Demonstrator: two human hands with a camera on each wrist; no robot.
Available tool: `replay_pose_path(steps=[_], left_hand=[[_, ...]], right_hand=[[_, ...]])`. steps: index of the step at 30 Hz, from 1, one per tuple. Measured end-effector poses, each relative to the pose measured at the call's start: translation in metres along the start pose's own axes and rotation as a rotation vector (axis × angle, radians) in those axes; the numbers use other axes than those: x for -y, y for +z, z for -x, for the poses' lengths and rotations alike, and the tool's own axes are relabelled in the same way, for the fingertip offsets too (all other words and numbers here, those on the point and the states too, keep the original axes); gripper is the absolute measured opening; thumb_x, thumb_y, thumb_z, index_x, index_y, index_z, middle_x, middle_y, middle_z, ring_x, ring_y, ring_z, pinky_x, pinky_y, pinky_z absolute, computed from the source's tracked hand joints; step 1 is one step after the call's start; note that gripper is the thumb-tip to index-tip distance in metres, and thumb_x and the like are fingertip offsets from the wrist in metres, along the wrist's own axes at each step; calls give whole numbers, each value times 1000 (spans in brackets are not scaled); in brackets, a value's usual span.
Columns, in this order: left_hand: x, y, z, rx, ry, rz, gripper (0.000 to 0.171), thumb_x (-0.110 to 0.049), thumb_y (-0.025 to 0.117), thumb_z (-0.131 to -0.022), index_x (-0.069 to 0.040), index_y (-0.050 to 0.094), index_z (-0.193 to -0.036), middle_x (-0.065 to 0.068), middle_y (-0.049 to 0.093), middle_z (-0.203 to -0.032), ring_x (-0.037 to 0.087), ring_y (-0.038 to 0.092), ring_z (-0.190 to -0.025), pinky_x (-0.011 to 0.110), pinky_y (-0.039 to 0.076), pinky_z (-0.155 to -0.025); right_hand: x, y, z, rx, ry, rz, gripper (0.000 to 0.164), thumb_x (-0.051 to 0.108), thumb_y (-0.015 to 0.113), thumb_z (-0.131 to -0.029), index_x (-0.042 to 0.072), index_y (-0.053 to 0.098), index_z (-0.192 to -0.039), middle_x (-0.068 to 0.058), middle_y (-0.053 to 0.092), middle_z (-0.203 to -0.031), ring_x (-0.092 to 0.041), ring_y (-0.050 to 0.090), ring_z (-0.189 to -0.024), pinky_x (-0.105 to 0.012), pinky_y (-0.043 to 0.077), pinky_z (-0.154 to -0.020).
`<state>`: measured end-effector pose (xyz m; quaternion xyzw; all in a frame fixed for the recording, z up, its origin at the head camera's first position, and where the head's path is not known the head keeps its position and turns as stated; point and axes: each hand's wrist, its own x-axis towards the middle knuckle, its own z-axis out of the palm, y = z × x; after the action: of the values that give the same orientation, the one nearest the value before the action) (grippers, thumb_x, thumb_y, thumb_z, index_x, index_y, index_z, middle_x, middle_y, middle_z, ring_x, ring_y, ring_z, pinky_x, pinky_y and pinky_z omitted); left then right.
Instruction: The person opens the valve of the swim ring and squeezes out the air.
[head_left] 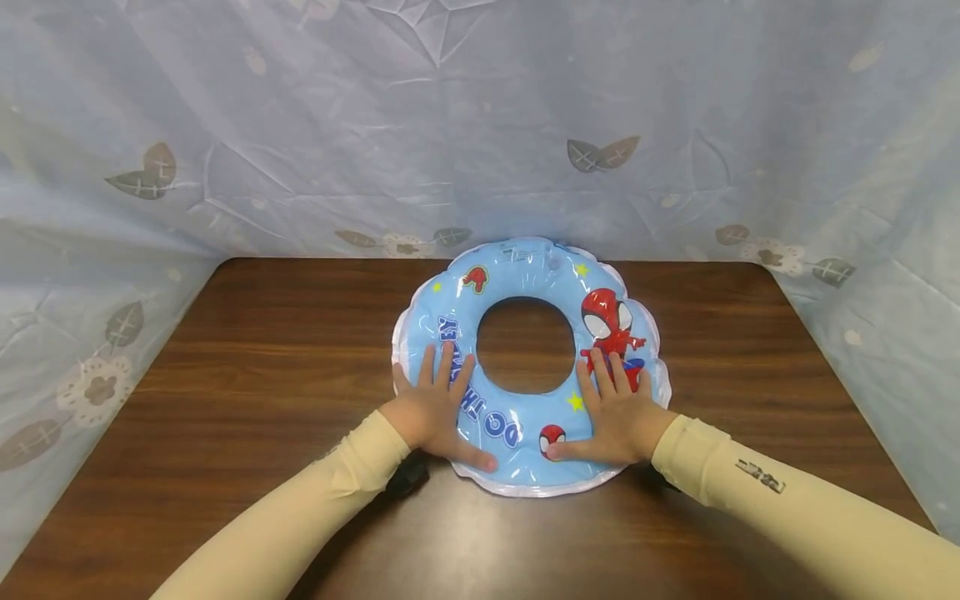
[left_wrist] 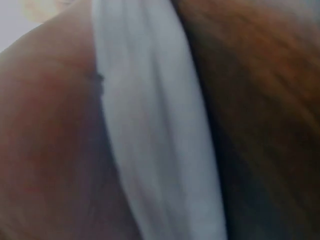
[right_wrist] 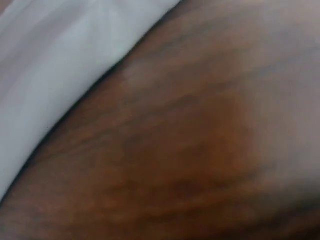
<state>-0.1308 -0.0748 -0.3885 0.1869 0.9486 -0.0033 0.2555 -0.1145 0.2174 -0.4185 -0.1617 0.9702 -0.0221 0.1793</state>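
Note:
An inflated light-blue swim ring (head_left: 517, 271) with a white seam lies flat on the table in the head view. Red cartoon figures, yellow stars and blue lettering decorate it. My left hand (head_left: 431, 412) rests spread on its lower left part, over some of the letters. On the lower right part lies my right hand (head_left: 618, 417), fingers spread across the printed figure's lower half. In the left wrist view the ring's white seam (left_wrist: 155, 120) runs past the hand, blurred. The seam (right_wrist: 65, 75) also crosses a corner of the right wrist view.
The dark brown wooden table (head_left: 285, 350) has rounded far corners. A pale curtain (head_left: 480, 133) printed with leaves and flowers hangs behind it and along both sides. Cream sleeves (head_left: 787, 492) cover both forearms.

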Motion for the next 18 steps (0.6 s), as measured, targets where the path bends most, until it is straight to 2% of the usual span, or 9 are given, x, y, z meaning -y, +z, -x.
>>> replay_pose_path(steps=[7,10,15,18], left_hand=[[1,2,-1,-8,5,7,147,-97,63,-59,-21,-2,-168,16,-14,-173,45,-14,-157,82,3,-112],[4,2,-1,-4,11,-6,148,-98,61,-59,-20,-1,-168,17,-13,-173,45,-13,-157,81,5,-113],[12,-9,2,-2,61,23,139,-96,61,-64,-22,7,-168,17,-6,-173,47,-6,-157,80,7,-114],[18,-18,4,-45,90,42,131,-93,61,-69,-22,14,-168,17,-1,-173,48,-1,-157,79,5,-115]], right_hand=[[-2,5,-2,-20,7,5,140,99,51,-67,4,16,-165,-24,9,-170,-53,9,-154,-84,17,-108],[2,0,-1,1,1,11,139,98,50,-68,3,17,-165,-25,10,-170,-53,10,-154,-84,17,-108],[12,-30,10,70,-19,-43,132,89,58,-73,1,21,-163,-30,16,-168,-58,15,-150,-83,20,-108],[14,-47,13,59,-21,-98,126,85,62,-75,0,27,-162,-31,19,-166,-60,17,-149,-84,23,-106]])
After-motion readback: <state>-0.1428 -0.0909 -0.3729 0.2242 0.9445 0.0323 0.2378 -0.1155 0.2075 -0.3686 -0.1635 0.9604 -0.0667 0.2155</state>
